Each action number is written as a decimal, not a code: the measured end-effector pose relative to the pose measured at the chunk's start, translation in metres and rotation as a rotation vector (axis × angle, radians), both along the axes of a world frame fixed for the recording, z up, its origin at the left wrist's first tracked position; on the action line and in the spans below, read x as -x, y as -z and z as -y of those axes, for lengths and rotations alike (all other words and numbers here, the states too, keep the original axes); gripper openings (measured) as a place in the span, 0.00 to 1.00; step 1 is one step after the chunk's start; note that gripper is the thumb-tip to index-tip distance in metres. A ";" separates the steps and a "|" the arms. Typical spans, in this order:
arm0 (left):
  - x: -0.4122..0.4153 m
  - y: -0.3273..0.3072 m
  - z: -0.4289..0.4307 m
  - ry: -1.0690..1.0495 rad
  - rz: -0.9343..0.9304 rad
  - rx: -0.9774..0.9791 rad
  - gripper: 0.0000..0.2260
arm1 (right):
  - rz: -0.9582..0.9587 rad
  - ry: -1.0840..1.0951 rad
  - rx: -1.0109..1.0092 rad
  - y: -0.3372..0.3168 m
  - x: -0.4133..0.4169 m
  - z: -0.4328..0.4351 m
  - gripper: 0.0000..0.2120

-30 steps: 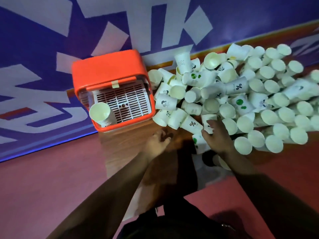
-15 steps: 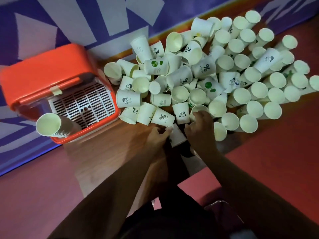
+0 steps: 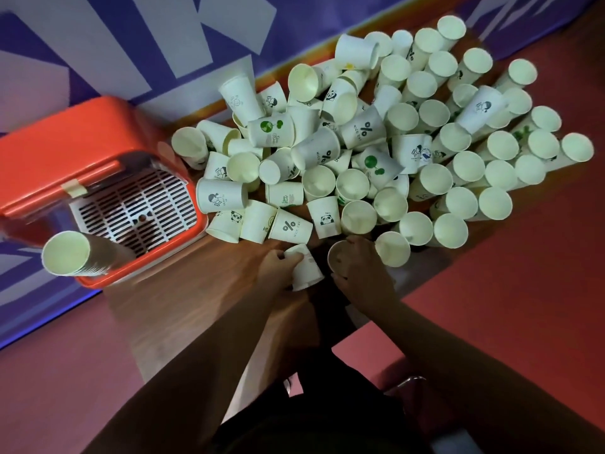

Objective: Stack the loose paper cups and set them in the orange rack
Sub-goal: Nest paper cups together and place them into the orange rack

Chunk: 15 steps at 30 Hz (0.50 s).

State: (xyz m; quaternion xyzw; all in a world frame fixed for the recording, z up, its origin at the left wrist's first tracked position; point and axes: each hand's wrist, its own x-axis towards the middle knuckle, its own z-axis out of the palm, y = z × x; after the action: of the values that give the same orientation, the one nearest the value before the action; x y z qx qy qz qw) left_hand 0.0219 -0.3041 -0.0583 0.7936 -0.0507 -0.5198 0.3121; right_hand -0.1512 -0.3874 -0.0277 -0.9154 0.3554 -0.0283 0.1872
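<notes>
Cups (image 3: 360, 126), white with small printed logos, lie heaped on your wooden table (image 3: 183, 309), crowding against the orange rack (image 3: 65, 149) on their left. At the heap's near edge, your left hand (image 3: 276, 268) grips a tipped cup (image 3: 306, 270); your right hand (image 3: 365, 273) curls round an open-mouthed cup (image 3: 339, 258). A nested stack (image 3: 67, 257) leans in the rack's near corner.

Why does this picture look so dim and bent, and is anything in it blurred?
Head view: the light is dim and warm, with no strong glare. The wide lens bows the edge of the wooden table and the banner. The orange rack smears towards its left edge. The loose cups in the middle look fairly sharp.
</notes>
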 end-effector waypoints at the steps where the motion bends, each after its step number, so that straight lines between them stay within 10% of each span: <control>1: -0.001 -0.003 -0.005 -0.063 -0.057 0.025 0.17 | -0.008 -0.026 0.022 0.001 0.001 0.001 0.23; 8: -0.035 -0.026 -0.065 -0.630 -0.472 0.287 0.17 | 0.361 -0.074 0.097 -0.019 -0.020 -0.012 0.04; 15: -0.054 -0.051 -0.115 -0.807 -0.474 0.389 0.09 | 0.029 0.059 -0.253 -0.007 -0.039 -0.050 0.30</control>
State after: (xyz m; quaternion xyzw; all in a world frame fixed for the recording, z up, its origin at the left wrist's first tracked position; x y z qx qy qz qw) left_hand 0.0763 -0.1886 -0.0073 0.5375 0.2366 -0.5043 0.6331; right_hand -0.1119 -0.3369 -0.0210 -0.8730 0.3803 -0.0019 0.3054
